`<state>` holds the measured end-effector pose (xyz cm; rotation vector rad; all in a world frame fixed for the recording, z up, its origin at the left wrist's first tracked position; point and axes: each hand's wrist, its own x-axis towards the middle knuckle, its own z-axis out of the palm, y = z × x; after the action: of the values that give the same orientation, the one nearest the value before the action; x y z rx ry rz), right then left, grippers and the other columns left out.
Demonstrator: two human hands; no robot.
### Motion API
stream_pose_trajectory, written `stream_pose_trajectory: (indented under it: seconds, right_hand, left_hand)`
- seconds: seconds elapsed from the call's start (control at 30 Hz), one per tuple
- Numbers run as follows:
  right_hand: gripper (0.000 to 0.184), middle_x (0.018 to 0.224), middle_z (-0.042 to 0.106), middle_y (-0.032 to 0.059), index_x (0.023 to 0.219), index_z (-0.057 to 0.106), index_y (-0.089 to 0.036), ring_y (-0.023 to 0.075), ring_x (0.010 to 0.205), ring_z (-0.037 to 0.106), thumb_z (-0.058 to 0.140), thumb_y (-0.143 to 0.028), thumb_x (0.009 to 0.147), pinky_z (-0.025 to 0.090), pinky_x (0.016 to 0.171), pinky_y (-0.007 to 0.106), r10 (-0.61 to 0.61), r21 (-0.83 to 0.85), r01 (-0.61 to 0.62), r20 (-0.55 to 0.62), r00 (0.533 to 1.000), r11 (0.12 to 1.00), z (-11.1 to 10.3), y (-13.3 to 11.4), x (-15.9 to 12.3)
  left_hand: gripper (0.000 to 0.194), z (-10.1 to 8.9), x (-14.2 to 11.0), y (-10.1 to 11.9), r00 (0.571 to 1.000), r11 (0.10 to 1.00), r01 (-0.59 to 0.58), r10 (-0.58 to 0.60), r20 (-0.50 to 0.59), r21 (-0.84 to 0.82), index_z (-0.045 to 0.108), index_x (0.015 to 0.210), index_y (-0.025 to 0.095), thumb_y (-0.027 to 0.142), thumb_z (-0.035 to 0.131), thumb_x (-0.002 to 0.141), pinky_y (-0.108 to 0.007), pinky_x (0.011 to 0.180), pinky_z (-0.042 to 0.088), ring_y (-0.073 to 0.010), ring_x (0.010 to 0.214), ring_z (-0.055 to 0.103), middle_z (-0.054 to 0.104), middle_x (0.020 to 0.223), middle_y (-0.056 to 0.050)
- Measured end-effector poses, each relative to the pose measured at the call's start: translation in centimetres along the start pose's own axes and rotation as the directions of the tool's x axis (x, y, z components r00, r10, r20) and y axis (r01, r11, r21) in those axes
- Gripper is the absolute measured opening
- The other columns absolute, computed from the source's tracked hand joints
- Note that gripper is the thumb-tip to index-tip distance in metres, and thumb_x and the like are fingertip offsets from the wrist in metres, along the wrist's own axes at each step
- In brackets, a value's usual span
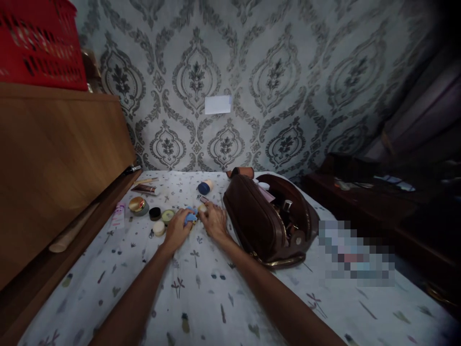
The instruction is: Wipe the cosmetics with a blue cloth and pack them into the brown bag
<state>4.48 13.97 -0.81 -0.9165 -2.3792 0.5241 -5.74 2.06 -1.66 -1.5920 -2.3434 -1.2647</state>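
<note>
My left hand [176, 228] is closed on a light blue, soft-looking piece [190, 217], possibly a cloth; its exact kind is unclear. Close beside it, my right hand [216, 222] has its fingers bent round a small pale yellow round item [202, 209], partly covered by the fingers. Just left of my left hand lie a pale green round container [167, 216], a small cream round pot [158, 228] and a black round pot [154, 213]. A gold-topped jar [137, 205] stands farther left. Behind my hands is a dark blue-ended round container [203, 188].
A brown leather bag [252, 216] gapes open on the right, with cosmetics inside. Brush-like sticks [146, 181] and a pink-and-white packet [118, 215] lie on the left of the patterned sheet [201, 288]. A wooden cabinet [61, 158] bounds the left side.
</note>
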Motion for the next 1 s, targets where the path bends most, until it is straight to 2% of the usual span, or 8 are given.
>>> stream_pose_trajectory:
  seconds: [0.23, 0.47, 0.53, 0.6, 0.7, 0.77, 0.87, 1.0]
  right_hand:
    - [0.032, 0.109, 0.068, 0.0084, 0.114, 0.06, -0.018, 0.0237, 0.102, 0.059, 0.052, -0.021, 0.083, 0.046, 0.09, 0.036, -0.139, 0.117, 0.153, -0.113, 0.984, 0.981, 0.3, 2.5, -0.9]
    - [0.025, 0.103, 0.067, 0.0101, 0.102, 0.064, -0.018, 0.0275, 0.101, 0.056, 0.047, -0.02, 0.084, 0.043, 0.094, 0.042, -0.183, 0.12, 0.209, -0.196, 0.963, 0.97, 0.6, 3.3, -1.5]
    - [0.025, 0.108, 0.065, 0.012, 0.102, 0.065, -0.017, 0.0289, 0.107, 0.055, 0.047, -0.023, 0.086, 0.043, 0.096, 0.044, -0.177, 0.125, 0.206, -0.215, 0.96, 0.97, 0.8, 3.5, -1.5]
    - [0.031, 0.121, 0.061, 0.0156, 0.111, 0.064, -0.016, 0.0313, 0.119, 0.05, 0.046, -0.029, 0.089, 0.041, 0.101, 0.046, -0.158, 0.127, 0.19, -0.23, 0.96, 0.974, 1.0, 3.7, -1.4]
    - [0.042, 0.135, 0.054, 0.0189, 0.125, 0.059, -0.014, 0.0326, 0.132, 0.043, 0.044, -0.037, 0.093, 0.037, 0.106, 0.048, -0.138, 0.064, 0.155, -0.21, 0.968, 0.986, 1.5, 3.8, -1.1]
    - [0.043, 0.136, 0.054, 0.0189, 0.129, 0.058, -0.014, 0.0325, 0.133, 0.043, 0.043, -0.037, 0.095, 0.035, 0.108, 0.049, -0.15, -0.021, 0.149, -0.167, 0.975, 0.989, 1.7, 3.6, -1.0]
    - [0.037, 0.13, 0.059, 0.0185, 0.121, 0.063, -0.015, 0.0322, 0.125, 0.049, 0.043, -0.034, 0.095, 0.033, 0.107, 0.05, -0.18, -0.087, 0.172, -0.09, 0.98, 0.981, 1.5, 3.1, -1.0]
    - [0.029, 0.114, 0.065, 0.0134, 0.109, 0.066, -0.017, 0.0284, 0.106, 0.057, 0.048, -0.035, 0.094, 0.038, 0.098, 0.044, -0.212, -0.043, 0.21, -0.058, 0.976, 0.977, 0.4, 2.4, -1.3]
  left_hand:
    - [0.028, 0.1, -0.1, 0.1, 0.999, 1.0, 0.027, -0.027, -0.019, -0.009, 0.063, 0.103, 0.021, 0.011, 0.049, 0.081, -0.036, 0.092, 0.046, -0.0227, 0.1, 0.061, 0.066, 0.102, -0.005]
    - [0.028, 0.1, -0.1, 0.5, 0.999, 1.0, 0.024, -0.024, -0.022, 0.004, 0.062, 0.103, 0.021, 0.009, 0.049, 0.082, -0.034, 0.091, 0.045, -0.022, 0.1, 0.06, 0.064, 0.102, -0.005]
    - [0.029, 0.1, -0.2, 0.5, 1.0, 1.0, 0.022, -0.022, -0.022, 0.01, 0.062, 0.103, 0.021, 0.008, 0.049, 0.081, -0.034, 0.092, 0.044, -0.0221, 0.101, 0.059, 0.064, 0.103, -0.005]
    - [0.028, 0.0, -0.3, 0.5, 1.0, 1.0, 0.022, -0.022, -0.018, 0.014, 0.062, 0.104, 0.022, 0.008, 0.05, 0.082, -0.034, 0.092, 0.044, -0.0218, 0.101, 0.059, 0.064, 0.104, -0.005]
    - [0.028, -0.1, -0.3, 0.4, 1.0, 1.0, 0.022, -0.021, -0.007, 0.016, 0.062, 0.104, 0.023, 0.009, 0.05, 0.083, -0.033, 0.09, 0.044, -0.0207, 0.099, 0.059, 0.064, 0.104, -0.004]
    - [0.029, -0.2, -0.3, 0.4, 1.0, 1.0, 0.021, -0.021, -0.003, 0.016, 0.062, 0.105, 0.022, 0.009, 0.05, 0.083, -0.032, 0.089, 0.045, -0.0205, 0.099, 0.06, 0.063, 0.102, -0.004]
    - [0.027, -0.3, -0.3, 0.5, 1.0, 1.0, 0.02, -0.02, -0.004, 0.016, 0.063, 0.103, 0.022, 0.009, 0.05, 0.083, -0.032, 0.089, 0.045, -0.0203, 0.098, 0.06, 0.063, 0.1, -0.004]
    - [0.027, -0.4, -0.3, 0.5, 1.0, 1.0, 0.01, -0.01, -0.009, 0.002, 0.063, 0.103, 0.023, 0.009, 0.05, 0.084, -0.032, 0.089, 0.045, -0.02, 0.097, 0.06, 0.063, 0.1, -0.003]
